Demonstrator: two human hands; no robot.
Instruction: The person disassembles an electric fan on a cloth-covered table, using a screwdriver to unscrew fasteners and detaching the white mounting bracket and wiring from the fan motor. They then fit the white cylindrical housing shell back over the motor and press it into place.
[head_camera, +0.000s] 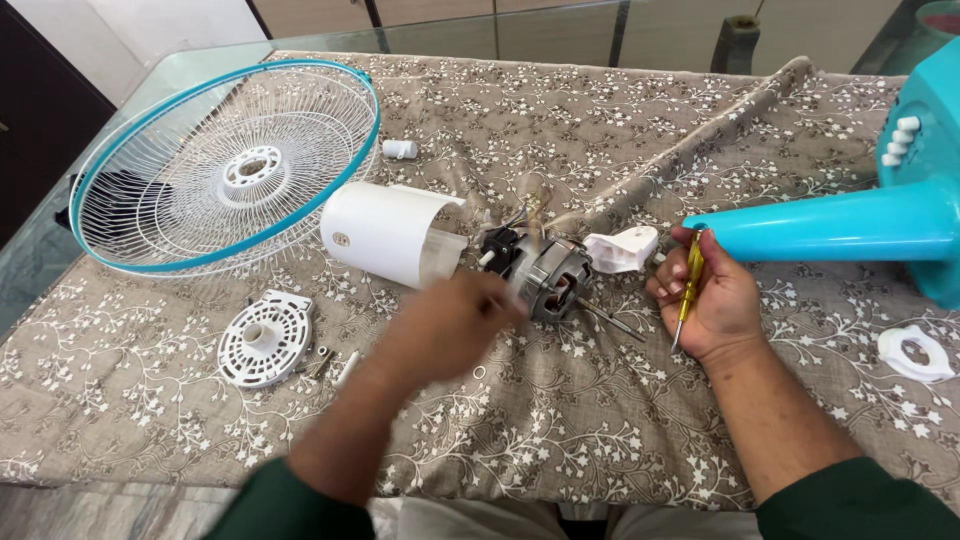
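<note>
Right hand (705, 300) grasps a yellow screwdriver (688, 288) across the palm, resting on the tabletop (600, 420). Left hand (455, 320), blurred, reaches the fan motor (545, 272) at centre; its grip cannot be determined. Beyond, left: white motor cover (385, 232), then fan guard (225, 165).

bright, even daylight | soft shadows | left hand (455, 325) motion-blurred | edges bowed
</note>
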